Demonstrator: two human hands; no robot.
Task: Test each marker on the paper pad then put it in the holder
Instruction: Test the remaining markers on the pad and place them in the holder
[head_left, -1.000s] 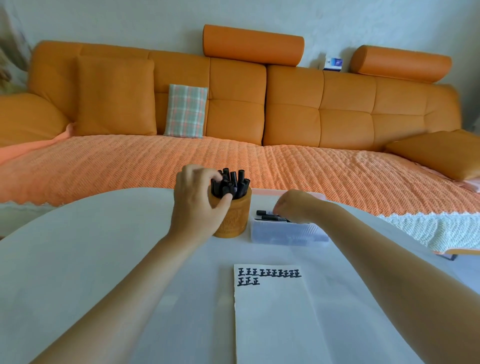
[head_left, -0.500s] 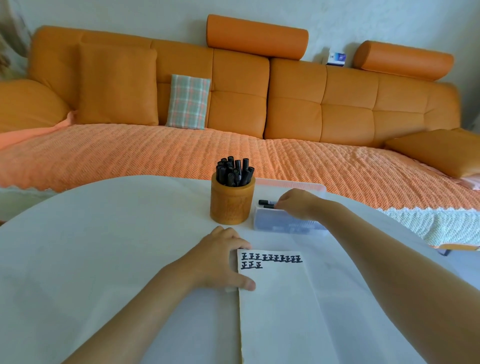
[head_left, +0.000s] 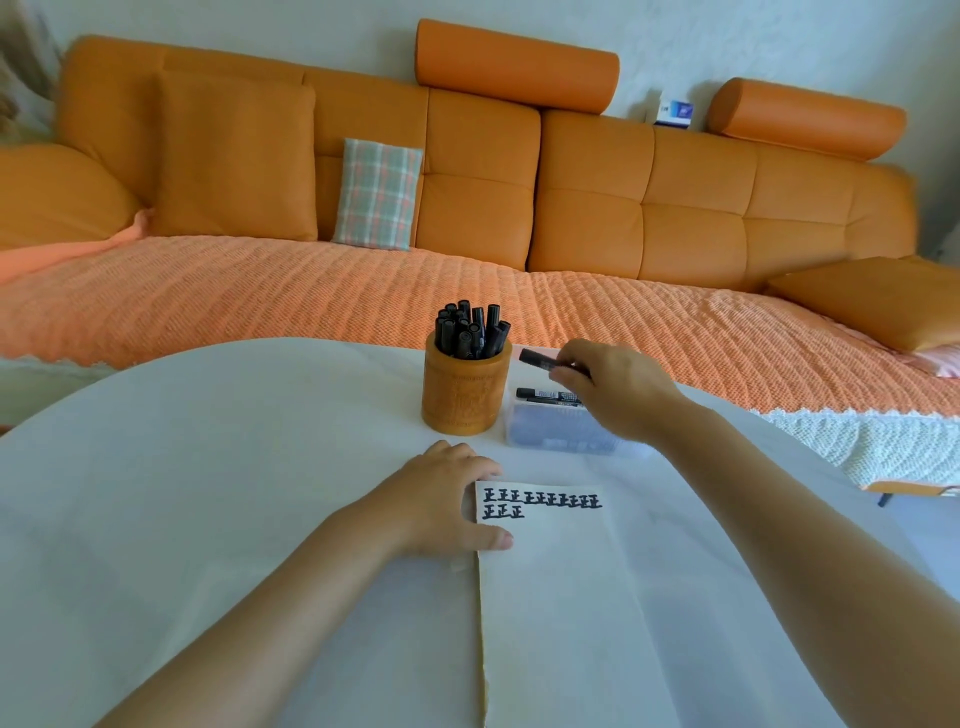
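I hold a marker up in my right hand, my left flat at the paper pad.

My right hand (head_left: 618, 387) has its fingers clamped on a black marker (head_left: 540, 359), held about level above the clear box (head_left: 550, 434), its free end pointing to 9 o'clock, toward the holder (head_left: 465, 397). My left hand (head_left: 447, 504) lies on the white surface (head_left: 208, 467) with fingers straight and gripping nothing, the thumb pressing the left edge of the paper pad (head_left: 550, 597) near its top corner. Two rows of black test marks (head_left: 540, 501) run across the pad's top. The wooden holder stands at 12 o'clock from my left hand, packed with upright black markers (head_left: 470, 332). The box sits just beside it at 3 o'clock, with another marker (head_left: 545, 396) lying in it. An orange sofa (head_left: 675, 218) runs behind the surface.
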